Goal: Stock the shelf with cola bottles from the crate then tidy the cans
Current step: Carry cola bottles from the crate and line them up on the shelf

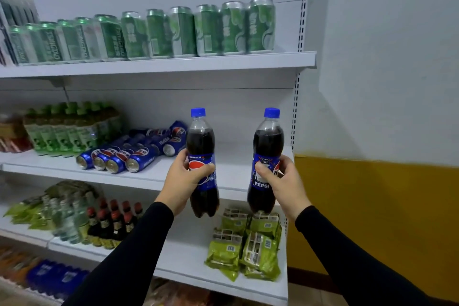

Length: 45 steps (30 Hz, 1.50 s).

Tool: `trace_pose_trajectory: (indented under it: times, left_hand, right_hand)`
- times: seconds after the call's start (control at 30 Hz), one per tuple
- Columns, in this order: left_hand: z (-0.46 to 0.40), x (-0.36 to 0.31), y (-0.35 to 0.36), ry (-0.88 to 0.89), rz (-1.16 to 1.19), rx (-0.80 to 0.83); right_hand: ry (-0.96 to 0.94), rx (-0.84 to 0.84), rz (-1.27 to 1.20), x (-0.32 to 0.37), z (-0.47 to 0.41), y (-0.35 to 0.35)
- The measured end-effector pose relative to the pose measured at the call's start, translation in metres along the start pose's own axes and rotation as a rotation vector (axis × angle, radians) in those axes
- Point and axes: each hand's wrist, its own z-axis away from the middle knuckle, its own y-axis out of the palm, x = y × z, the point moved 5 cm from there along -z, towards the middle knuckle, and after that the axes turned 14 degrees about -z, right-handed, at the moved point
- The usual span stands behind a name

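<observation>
Our left hand (182, 177) has its grip wrapped round the label of one cola bottle (202, 164), thumb across the front; our right hand (283, 187) grips a second cola bottle (265, 161) the same way, fingers curled at the label. Both bottles upright w/ blue caps, held in the air in front of the middle shelf (231, 176), apart from each other. Left of them on that shelf, blue cola cans (119, 159) lie on their sides, some stacked. Further left, green bottles (64, 129). Top shelf (159, 64) carries a row of green cans (159, 32), upright. Below the bottles, green packets (244, 248) on the lower shelf (183, 256).
</observation>
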Motion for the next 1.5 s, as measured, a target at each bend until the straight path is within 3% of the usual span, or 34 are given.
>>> trace_pose_trajectory:
  times: [0.5, 0.87, 1.27, 1.5]
  left_hand:
    - [-0.226, 0.067, 0.015, -0.009, -0.068, 0.003]
    - [-0.338, 0.108, 0.053, 0.016, -0.109, 0.129]
    - [-0.371, 0.135, 0.078, 0.033, -0.091, 0.194]
    - [-0.351, 0.16, 0.084, 0.03, -0.283, 0.284]
  right_hand:
    - [0.04, -0.116, 0.103, -0.099, -0.201, 0.022]
    - [0.044, -0.283, 0.206, -0.144, -0.267, 0.036]
    - [0.02, -0.282, 0.315, -0.16, -0.291, 0.037]
    - [0.092, -0.216, 0.496, -0.179, -0.267, 0.023]
